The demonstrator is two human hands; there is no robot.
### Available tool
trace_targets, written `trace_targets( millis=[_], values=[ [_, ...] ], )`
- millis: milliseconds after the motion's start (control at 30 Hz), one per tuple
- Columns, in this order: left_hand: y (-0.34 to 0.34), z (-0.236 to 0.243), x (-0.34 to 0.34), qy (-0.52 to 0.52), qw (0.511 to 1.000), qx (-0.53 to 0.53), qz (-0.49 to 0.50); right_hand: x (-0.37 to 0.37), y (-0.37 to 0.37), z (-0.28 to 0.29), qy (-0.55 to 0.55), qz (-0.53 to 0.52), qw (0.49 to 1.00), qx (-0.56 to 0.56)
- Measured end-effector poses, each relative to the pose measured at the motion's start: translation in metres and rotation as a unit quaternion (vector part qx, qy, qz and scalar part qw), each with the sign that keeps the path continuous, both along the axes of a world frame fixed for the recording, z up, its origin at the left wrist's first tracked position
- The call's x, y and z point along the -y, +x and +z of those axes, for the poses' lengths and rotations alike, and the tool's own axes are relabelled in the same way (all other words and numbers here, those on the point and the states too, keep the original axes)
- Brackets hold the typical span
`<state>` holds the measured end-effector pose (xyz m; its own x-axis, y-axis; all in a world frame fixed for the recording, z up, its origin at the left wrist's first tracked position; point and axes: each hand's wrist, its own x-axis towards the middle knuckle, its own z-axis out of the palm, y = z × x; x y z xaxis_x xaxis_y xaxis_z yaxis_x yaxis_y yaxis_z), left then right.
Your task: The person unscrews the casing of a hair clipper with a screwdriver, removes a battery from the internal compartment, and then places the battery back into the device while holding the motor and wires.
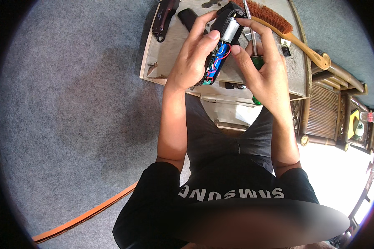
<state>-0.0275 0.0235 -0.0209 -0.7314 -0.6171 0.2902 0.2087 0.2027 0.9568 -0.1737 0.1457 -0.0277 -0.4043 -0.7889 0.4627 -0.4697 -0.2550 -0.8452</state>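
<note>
My left hand [190,62] is closed around an opened hair clipper [210,74] held above the table. Its black casing lies open, showing a silver cylindrical motor [231,30], a blue battery [220,54], red and white wires and a strip of green circuit board. In my right hand [265,72] a screwdriver [254,41] with a green handle lies against the palm, its metal shaft pointing away from me. That hand's index fingertip touches the clipper beside the motor, and its thumb is near the wires.
A dark casing piece with a hanging loop [160,29] lies at the table's far left, with a black oblong object [188,18] nearby. A wooden-handled brush [303,46] is at far right. Small black parts [230,86] sit near the table edge [297,98]. A bamboo chair [322,112] stands at right.
</note>
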Motion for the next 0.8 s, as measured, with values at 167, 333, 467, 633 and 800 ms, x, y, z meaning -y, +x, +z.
trace_targets(
  millis=[167,333,467,633,800],
  values=[
    [0.0003,0.0002,-0.0006,-0.004,1.000,0.004,0.002,0.0019,-0.0006,-0.0024,-0.021,-0.004,0.999,-0.024],
    [0.0001,-0.0006,0.0007,-0.010,1.000,0.011,-0.005,0.0006,0.0000,-0.0012,0.005,-0.003,1.000,0.002],
    [0.0002,-0.0022,0.0017,-0.003,1.000,-0.008,-0.004,0.0004,-0.0001,-0.0011,0.005,-0.005,1.000,-0.011],
    [-0.0007,-0.0014,0.0000,0.004,1.000,-0.003,0.000,0.0011,-0.0006,-0.0018,-0.004,-0.008,1.000,-0.026],
    [0.0004,-0.0026,0.0015,-0.010,1.000,0.012,0.002,0.0008,-0.0006,-0.0028,-0.003,-0.002,1.000,0.002]
  ],
)
